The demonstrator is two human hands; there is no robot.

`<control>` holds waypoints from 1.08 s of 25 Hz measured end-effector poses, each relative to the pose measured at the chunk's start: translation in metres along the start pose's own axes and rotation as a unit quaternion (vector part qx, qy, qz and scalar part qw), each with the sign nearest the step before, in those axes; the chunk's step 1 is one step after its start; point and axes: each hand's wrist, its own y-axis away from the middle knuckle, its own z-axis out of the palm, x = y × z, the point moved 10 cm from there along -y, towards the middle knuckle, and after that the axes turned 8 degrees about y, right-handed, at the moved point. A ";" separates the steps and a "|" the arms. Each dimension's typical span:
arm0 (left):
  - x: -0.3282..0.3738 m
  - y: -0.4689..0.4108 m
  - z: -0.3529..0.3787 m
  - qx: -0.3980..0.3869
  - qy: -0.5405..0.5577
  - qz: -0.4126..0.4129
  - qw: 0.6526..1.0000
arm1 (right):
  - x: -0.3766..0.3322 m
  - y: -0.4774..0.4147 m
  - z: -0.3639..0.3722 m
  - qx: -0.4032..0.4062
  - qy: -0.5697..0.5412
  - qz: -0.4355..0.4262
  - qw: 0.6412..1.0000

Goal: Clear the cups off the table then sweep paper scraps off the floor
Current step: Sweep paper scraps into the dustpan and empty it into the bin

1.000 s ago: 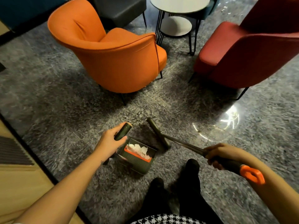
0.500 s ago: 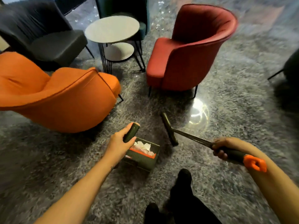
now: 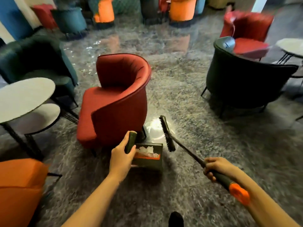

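The sweeping half of the job looks well under way. The left hand (image 3: 120, 158) has its grip wrapped tight round the upright dark handle of the dustpan (image 3: 148, 161), which sits low over the grey floor (image 3: 180, 99) just in front of a red armchair (image 3: 118, 99). A small heap of white paper scraps (image 3: 146, 149) already lies inside the pan, behind its orange comb edge. The right hand (image 3: 216, 168) keeps a closed grip on the dark shaft of the broom (image 3: 167, 134), near its orange end cap. The bristle head is raised and tilted just to the right of the pan, apart from it and not pressed to the floor. The first half appears done as far as can be seen. The round tabletop (image 3: 24, 95) at the left carries no cups, and neither does the smaller shelf under it, though only part of a second table shows at the far right edge. What is left is harder to judge. Pale glints lie on the floor beyond the armchair, but the blur makes it impossible to tell scraps from reflections, so more sweeping may remain. The pan probably also needs emptying. No brand, label or writing can be read on the pan, the broom or the furniture.
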 end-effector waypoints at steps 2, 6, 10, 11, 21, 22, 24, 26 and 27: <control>0.023 -0.055 0.040 0.010 -0.003 0.014 1.000 | -0.040 -0.027 -0.041 0.018 -0.013 -0.022 0.999; 0.064 -0.163 0.113 0.005 0.006 0.016 1.000 | -0.130 -0.082 -0.109 0.048 -0.017 -0.055 0.997; 0.089 -0.282 0.174 0.028 0.033 0.031 0.999 | -0.218 -0.156 -0.168 0.068 -0.035 -0.082 0.994; 0.092 -0.312 0.187 0.031 0.043 0.037 0.998 | -0.239 -0.175 -0.181 0.071 -0.041 -0.084 0.993; 0.132 -0.684 0.336 -0.029 0.044 0.051 0.997 | -0.519 -0.392 -0.323 0.089 -0.110 -0.079 0.987; 0.135 -0.720 0.348 -0.031 0.041 0.051 0.997 | -0.544 -0.416 -0.336 0.084 -0.119 -0.074 0.987; 0.133 -0.794 0.374 -0.030 0.049 0.045 0.997 | -0.595 -0.468 -0.361 0.068 -0.118 -0.074 0.988; 0.122 -0.870 0.404 -0.027 0.055 0.035 0.997 | -0.642 -0.531 -0.389 0.053 -0.106 -0.068 0.991; 0.118 -0.906 0.419 -0.030 0.051 0.034 0.998 | -0.664 -0.561 -0.403 0.048 -0.093 -0.063 0.993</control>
